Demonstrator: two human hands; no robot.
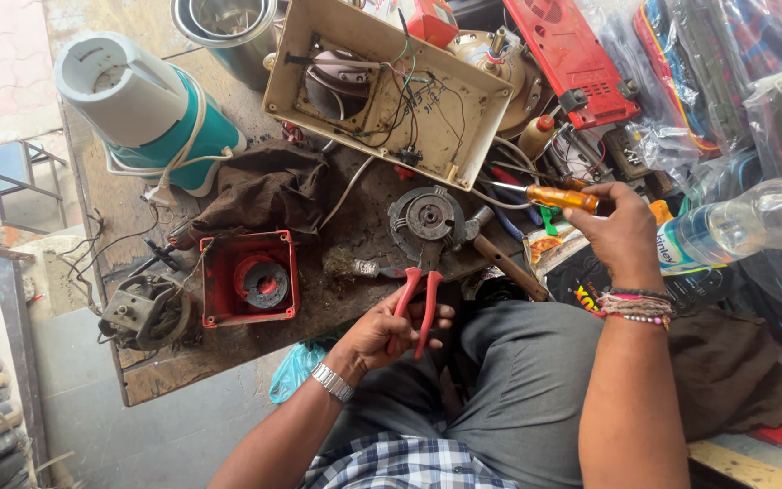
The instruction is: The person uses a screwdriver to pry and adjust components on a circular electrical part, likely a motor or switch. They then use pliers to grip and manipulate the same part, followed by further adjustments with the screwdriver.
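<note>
Red-handled pliers (416,303) are gripped in the left hand (382,333), their nose set against a round grey motor plate (429,219) lying flat near the front edge of the worktop (337,299). An amber-handled screwdriver (561,197) is held closed in the right hand (622,231), above a clutter of tools. Should the pliers slip, the plate could be pushed off the edge onto the lap, or the loose wires of the open cream casing (382,86) snagged.

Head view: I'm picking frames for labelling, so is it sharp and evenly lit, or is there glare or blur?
Head view: soft daylight, no hard shadows; the left hand with red-handled pliers and the right hand with an orange-handled screwdriver look sharp; mild glare on the plastic bottle; edges bend slightly.
</note>
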